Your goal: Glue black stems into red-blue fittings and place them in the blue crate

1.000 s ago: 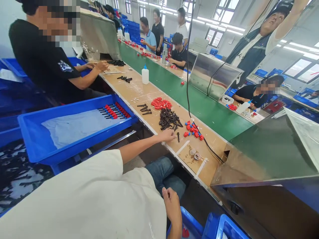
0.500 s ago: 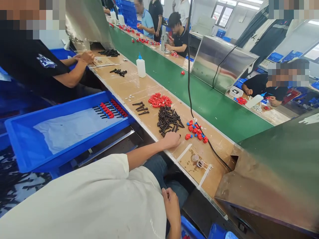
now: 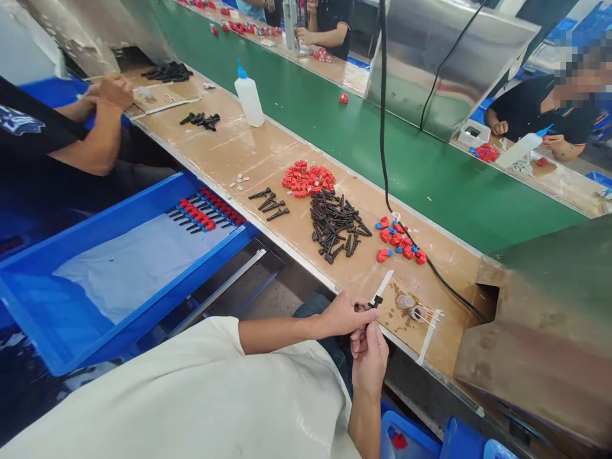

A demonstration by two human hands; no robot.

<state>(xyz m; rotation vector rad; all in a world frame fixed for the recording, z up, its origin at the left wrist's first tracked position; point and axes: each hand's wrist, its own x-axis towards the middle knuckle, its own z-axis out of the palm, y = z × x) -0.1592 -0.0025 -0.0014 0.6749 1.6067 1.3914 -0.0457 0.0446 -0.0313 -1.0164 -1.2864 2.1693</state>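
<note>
My left hand [image 3: 345,314] and my right hand [image 3: 371,354] meet just off the near edge of the brown bench [image 3: 268,150]. Together they pinch a small black pin [image 3: 376,300], whose head sticks up above my fingertips. Just beyond them on the bench lie a heap of black pins [image 3: 335,223], a heap of red caps [image 3: 308,178] and a small cluster of red and blue pieces [image 3: 400,240]. Two small rings [image 3: 412,306] sit to the right of my hands.
A blue tray [image 3: 71,319] at left holds a row of red-capped pins [image 3: 208,210]. A white glue bottle [image 3: 249,99] stands by the green belt [image 3: 406,166]. A black cable [image 3: 382,127] hangs down onto the bench. A co-worker's hands [image 3: 108,92] work at far left. Blue bins [image 3: 421,440] sit below.
My left hand has left the black heap with a pin and drawn back to the bench edge. My right hand has risen from my lap to meet it. The view tilted down.
</note>
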